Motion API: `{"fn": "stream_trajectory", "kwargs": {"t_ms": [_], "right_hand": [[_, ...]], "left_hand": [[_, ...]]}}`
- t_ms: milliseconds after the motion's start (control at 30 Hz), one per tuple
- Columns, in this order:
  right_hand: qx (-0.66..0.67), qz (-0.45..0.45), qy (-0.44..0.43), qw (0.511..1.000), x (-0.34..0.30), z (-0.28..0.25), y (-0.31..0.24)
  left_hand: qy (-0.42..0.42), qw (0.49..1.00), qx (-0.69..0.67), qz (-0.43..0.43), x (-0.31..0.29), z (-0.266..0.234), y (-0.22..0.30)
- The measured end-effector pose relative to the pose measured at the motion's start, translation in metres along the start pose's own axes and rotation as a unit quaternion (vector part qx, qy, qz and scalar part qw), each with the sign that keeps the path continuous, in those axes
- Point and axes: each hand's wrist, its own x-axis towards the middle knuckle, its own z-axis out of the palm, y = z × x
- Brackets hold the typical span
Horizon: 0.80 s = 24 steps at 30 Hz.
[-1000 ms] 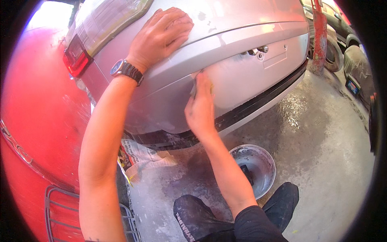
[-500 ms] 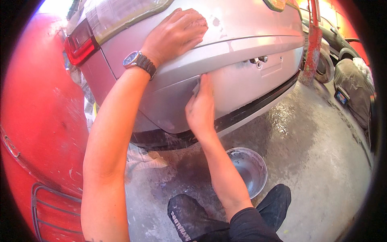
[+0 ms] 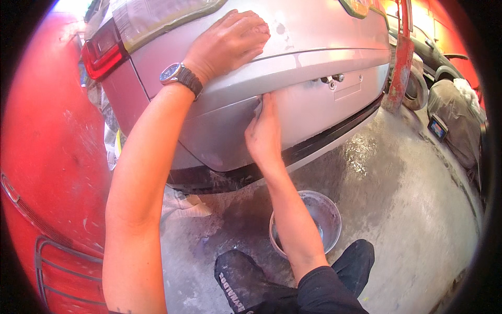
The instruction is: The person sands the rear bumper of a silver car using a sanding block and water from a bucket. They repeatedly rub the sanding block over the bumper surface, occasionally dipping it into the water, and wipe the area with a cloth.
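The silver tailgate of a car fills the middle of the view, with wet-looking spots on its upper part. My left hand rests on the upper panel above the ledge, its fingers curled in; whatever they hold, if anything, is hidden. A watch is on that wrist. Under the ledge, my right hand presses a small dark grey sheet, which looks like sandpaper, against the lower panel. Its fingers point upward and cover most of the sheet.
On the wet concrete floor a round metal basin stands below my right forearm, near my knees. A red tail light and a taped paper covering are at upper left. A rusty red post rises beyond the car's right side.
My right hand has shifted slightly right along the panel with the grey sheet. My left hand stays at the same place. The view has tilted a little.
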Motion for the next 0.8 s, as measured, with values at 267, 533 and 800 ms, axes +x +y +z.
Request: {"fn": "stream_trajectory", "kwargs": {"t_ms": [267,533,800], "right_hand": [[0.068,0.061,0.032,0.995,-0.012,0.013,-0.005],[0.005,0.025,0.022,0.999,-0.016,0.015,-0.016],[0.016,-0.015,0.035,0.999,-0.015,0.015,0.009]], "left_hand": [[-0.001,1.000,0.009,-0.008,-0.002,-0.002,0.000],[0.004,1.000,-0.013,-0.013,-0.002,0.002,-0.003],[-0.018,1.000,0.015,-0.012,0.002,-0.002,-0.003]]}}
